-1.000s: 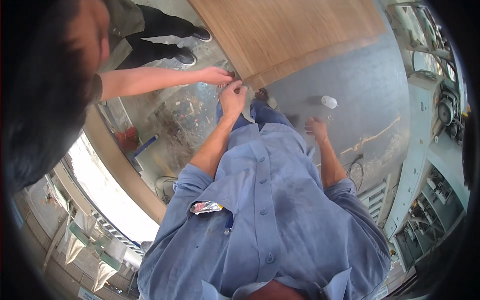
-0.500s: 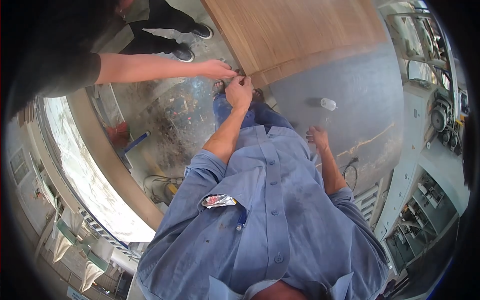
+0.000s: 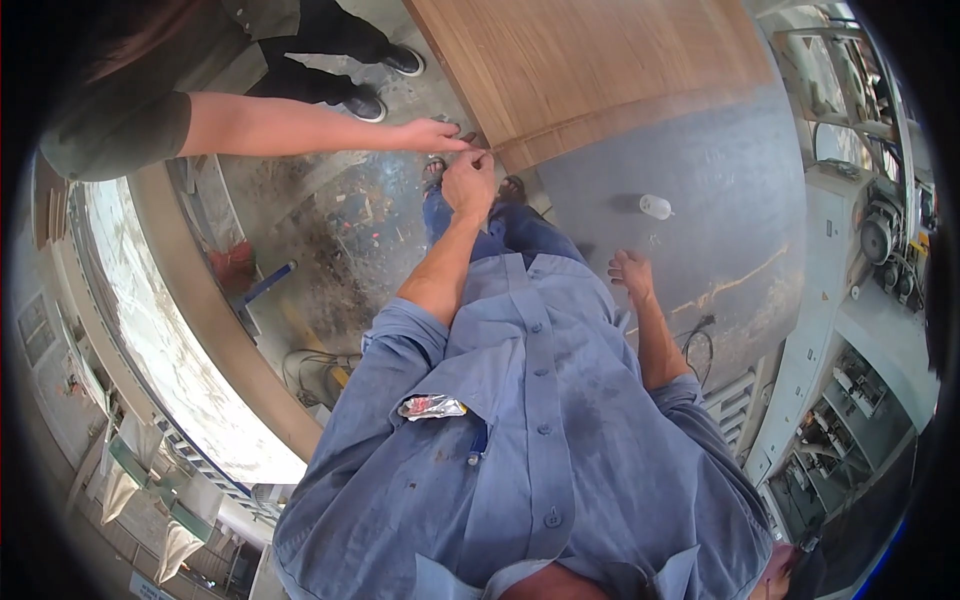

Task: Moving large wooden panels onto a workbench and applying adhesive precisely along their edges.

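My left hand [image 3: 468, 184] is stretched forward to the near left corner of a brown wood-grain board [image 3: 610, 75]. Its thumb and fingers are closed in a pinch; whatever they hold is too small to make out. Just beyond them, a co-worker's hand [image 3: 432, 134] reaches in from the left, its fingertips almost meeting mine. My right hand [image 3: 630, 272] hangs with fingers loosely apart and nothing in it, at the near edge of a grey tabletop [image 3: 700, 170]. Beyond it on the grey surface lies a small whitish translucent bottle [image 3: 656, 207].
At the left runs a long bench [image 3: 190, 330] with a bright white top and brown edge. The co-worker's shoes [image 3: 366, 104] stand on the stained floor [image 3: 345, 225]. Cables [image 3: 315, 370] lie near the bench, and grey machine cabinets [image 3: 815, 270] line the right side.
My left hand has shifted slightly left and stays pinched. The co-worker's body has leaned back a little, with the arm still outstretched. My right hand has barely moved.
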